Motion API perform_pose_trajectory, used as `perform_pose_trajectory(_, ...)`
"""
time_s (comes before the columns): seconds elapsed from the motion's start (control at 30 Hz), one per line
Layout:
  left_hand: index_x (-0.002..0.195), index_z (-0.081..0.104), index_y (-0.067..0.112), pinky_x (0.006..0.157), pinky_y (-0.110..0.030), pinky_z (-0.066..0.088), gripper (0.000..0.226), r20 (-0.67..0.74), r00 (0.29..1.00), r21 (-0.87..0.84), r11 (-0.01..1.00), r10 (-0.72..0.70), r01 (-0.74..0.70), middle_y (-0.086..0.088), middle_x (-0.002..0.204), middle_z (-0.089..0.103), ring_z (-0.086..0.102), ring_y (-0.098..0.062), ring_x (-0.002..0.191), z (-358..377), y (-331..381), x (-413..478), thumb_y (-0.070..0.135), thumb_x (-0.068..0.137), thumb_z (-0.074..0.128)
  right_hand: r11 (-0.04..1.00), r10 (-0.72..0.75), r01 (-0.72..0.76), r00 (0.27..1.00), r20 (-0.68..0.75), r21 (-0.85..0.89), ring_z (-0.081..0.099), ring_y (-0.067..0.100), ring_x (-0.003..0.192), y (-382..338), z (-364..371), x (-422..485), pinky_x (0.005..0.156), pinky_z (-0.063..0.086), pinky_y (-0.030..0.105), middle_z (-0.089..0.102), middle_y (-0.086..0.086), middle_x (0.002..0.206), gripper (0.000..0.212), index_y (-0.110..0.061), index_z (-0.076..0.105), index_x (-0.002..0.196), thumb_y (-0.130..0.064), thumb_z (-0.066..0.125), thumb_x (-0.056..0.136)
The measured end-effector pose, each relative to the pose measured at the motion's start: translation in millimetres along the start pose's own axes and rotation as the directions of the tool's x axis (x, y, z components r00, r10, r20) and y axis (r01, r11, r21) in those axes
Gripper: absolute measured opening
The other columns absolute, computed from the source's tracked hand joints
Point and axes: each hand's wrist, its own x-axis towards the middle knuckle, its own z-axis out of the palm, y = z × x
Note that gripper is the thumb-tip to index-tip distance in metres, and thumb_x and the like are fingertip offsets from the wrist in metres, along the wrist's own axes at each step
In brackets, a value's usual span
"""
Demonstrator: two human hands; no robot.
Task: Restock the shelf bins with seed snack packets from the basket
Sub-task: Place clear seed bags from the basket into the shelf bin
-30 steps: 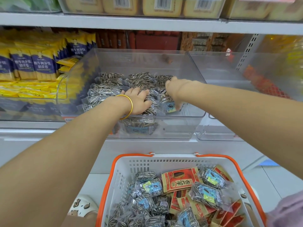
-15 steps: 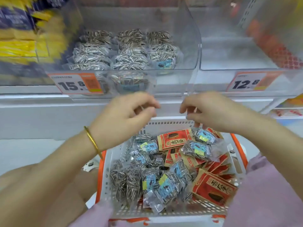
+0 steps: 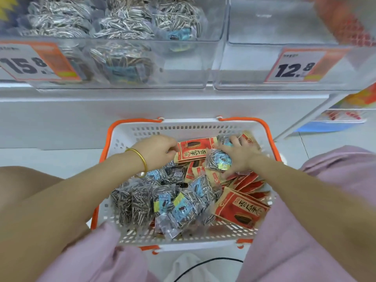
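Grip first: my right hand [image 3: 240, 157] curls round a seed packet [image 3: 218, 162] by the far right corner of the basket [image 3: 203, 124]; I'd close snugly before lifting. My left hand [image 3: 156, 151], fingers curled, touches a red packet [image 3: 193, 152]; hold unclear

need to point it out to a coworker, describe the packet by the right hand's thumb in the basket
Look in the white plastic basket with orange handles below the clear shelf bins, at its far right. There the right hand holds a clear packet of striped sunflower seeds between thumb and fingers. Unlike the flat red-and-cream paper packets under it, it is see-through with a blue-and-yellow label.
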Motion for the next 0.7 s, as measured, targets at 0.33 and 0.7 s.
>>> perform_pose_trajectory(0.33, 0.115, 0.063, 0.016, 0.086, -0.023, 0.039, 0.027, 0.029, 0.999, -0.095, 0.995, -0.029, 0.031, 0.0, 0.118, 0.062, 0.054, -0.016, 0.107, 11, 6, 7, 0.017, 0.095, 0.043, 0.993, -0.046, 0.07, 0.972, -0.232, 0.096, 0.053, 0.029, 0.112, -6, -1, 6, 0.078, 0.052, 0.037, 0.04, 0.005, 0.138, 0.093, -0.027, 0.03, 0.137, -0.051, 0.078, 0.062)
perform_pose_trajectory(0.7, 0.105, 0.058, 0.024, 0.08, -0.041, 0.055, 0.015, 0.052, 0.986, -0.459, 0.872, -0.162, 0.167, -0.008, 0.101, 0.067, 0.066, -0.022, 0.092, 12, 12, 3, 0.021, 0.096, 0.045, 0.917, 0.132, -0.061, 0.979, -0.155, 0.395, 0.043, 0.029, 0.122, 7, -8, 3, 0.1, 0.04, 0.043, 0.048, 0.01, 0.133, 0.092, -0.011, 0.039, 0.133, -0.064, 0.071, 0.065)
